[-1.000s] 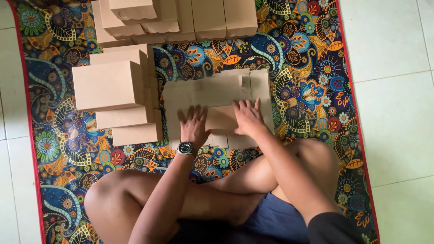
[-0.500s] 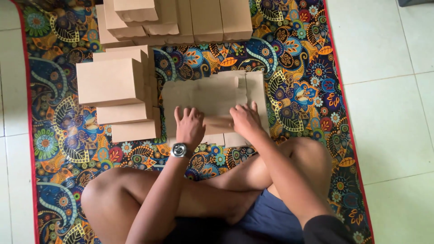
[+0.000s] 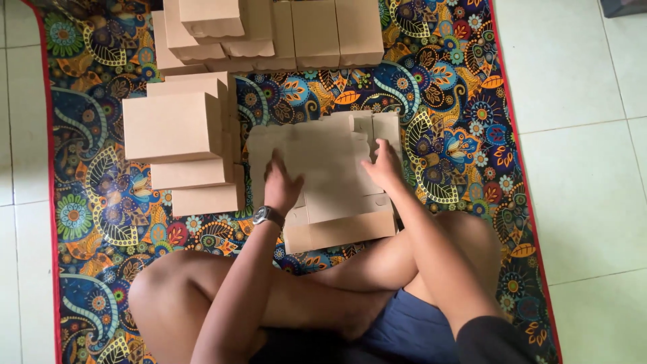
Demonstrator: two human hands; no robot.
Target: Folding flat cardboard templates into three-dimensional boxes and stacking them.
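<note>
The person sits cross-legged on a patterned mat (image 3: 458,121) spread over a pale tiled floor (image 3: 579,168). A flat, unfolded brown cardboard sheet (image 3: 323,162) lies on the mat directly in front of the crossed legs, its near edge folded into a strip beside the knees.

The left hand (image 3: 280,185), with a wristwatch (image 3: 267,215) on its wrist, presses flat on the sheet's left part, fingers spread open and gripping nothing. The right hand (image 3: 385,165) rests on the sheet's right part, fingers extended and loosely open, also gripping nothing.

To the left of the sheet, just beside it, stands a stack of folded cardboard boxes (image 3: 178,131). A further row of similar boxes (image 3: 317,30) sits at the mat's far end.
</note>
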